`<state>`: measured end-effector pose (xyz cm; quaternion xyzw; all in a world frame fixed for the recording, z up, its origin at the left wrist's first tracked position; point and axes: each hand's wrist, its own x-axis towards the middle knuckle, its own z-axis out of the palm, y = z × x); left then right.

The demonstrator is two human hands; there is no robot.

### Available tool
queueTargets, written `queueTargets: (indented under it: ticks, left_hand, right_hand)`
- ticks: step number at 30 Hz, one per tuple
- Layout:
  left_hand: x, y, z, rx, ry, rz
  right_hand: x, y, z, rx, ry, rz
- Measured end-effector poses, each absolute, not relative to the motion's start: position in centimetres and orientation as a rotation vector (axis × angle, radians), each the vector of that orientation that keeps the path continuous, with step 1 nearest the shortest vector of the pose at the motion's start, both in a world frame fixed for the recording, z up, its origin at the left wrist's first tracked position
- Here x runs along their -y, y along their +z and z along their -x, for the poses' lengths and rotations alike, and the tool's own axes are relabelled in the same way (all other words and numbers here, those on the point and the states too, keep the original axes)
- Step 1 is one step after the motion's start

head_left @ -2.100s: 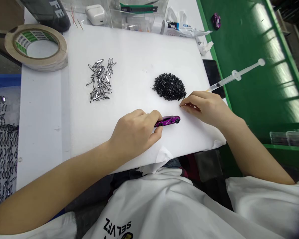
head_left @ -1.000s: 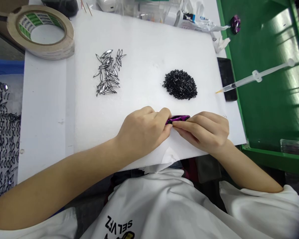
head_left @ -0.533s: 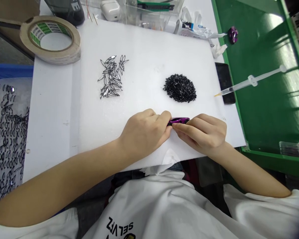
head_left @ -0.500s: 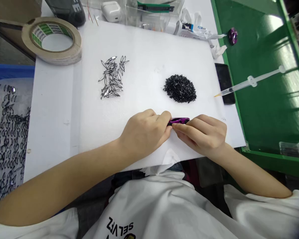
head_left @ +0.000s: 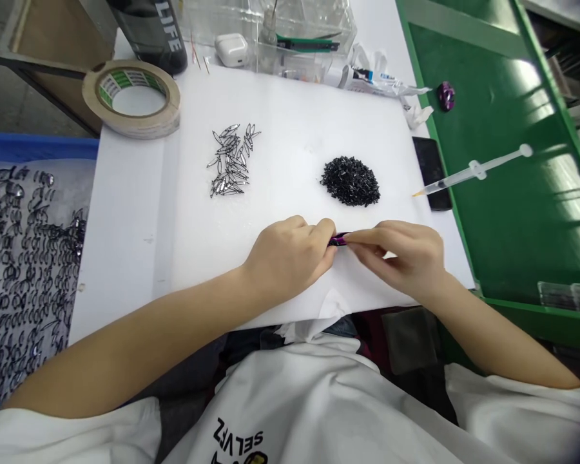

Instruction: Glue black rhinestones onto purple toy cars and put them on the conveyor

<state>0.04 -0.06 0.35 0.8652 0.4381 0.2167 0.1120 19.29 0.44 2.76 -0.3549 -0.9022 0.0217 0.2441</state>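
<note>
A small purple and black toy car (head_left: pixel 338 240) is held low over the front of the white foam sheet (head_left: pixel 290 122), mostly covered by fingers. My left hand (head_left: pixel 292 258) is closed around its left end. At the other end, the thumb and fingertips of my right hand (head_left: pixel 401 254) pinch together on the car. Just beyond my hands lies a heap of tiny black pieces (head_left: pixel 350 182). Farther left is a loose pile of thin, pointed oval clear pieces with black edges (head_left: pixel 231 161).
A tape roll (head_left: pixel 89 96), a dark bottle (head_left: pixel 149 32), a white earbud case (head_left: pixel 232 49) and a clear plastic box (head_left: pixel 314 13) line the back. On the right are a syringe (head_left: pixel 457 177), a dark phone (head_left: pixel 430 161) and another purple piece (head_left: pixel 445 96) on green.
My right-hand fingers have shifted onto the car's right end and cover more of it. My left hand keeps its hold. The whole view has tilted slightly.
</note>
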Motion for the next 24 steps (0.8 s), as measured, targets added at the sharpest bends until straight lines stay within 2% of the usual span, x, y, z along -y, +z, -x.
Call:
queueTargets:
  ticks: [2, 5, 10, 14, 17, 20, 22, 24]
  left_hand:
    - [0.1, 0.4, 0.0, -1.285, 0.623, -2.525]
    - [0.1, 0.7, 0.0, -1.280, 0.606, -2.515]
    - [0.1, 1.4, -0.1, -1.163, 0.427, -2.598]
    - [1.6, 2.4, -0.3, -1.149, 0.301, -2.759]
    - [4.8, 2.7, -0.3, -1.179, 0.524, -2.765]
    - [9.1, 1.2, 0.2, -0.944, 0.881, -2.516]
    - [11.8, -1.0, 0.6, -0.776, 0.931, -2.301]
    - [13.8, -3.4, 0.8, -1.041, 0.877, -1.966]
  right_hand:
    - [-0.6, 3.6, -19.5, 2.255, 0.206, 1.065]
    - [-2.0, 4.8, -19.1, 2.097, 0.243, 1.193]
    - [-6.5, 5.1, -15.5, 2.314, 0.529, 1.389]
    - [-10.2, 4.0, -11.1, 2.537, 0.524, 1.361]
    - [-12.6, 3.0, -8.6, 2.585, 0.456, 1.375]
    - [-14.4, 2.1, -7.2, 2.554, 0.388, 1.452]
    - [-15.2, 1.7, -6.7, 2.560, 0.336, 1.479]
    - [-15.5, 1.4, -6.5, 2.599, 0.277, 1.461]
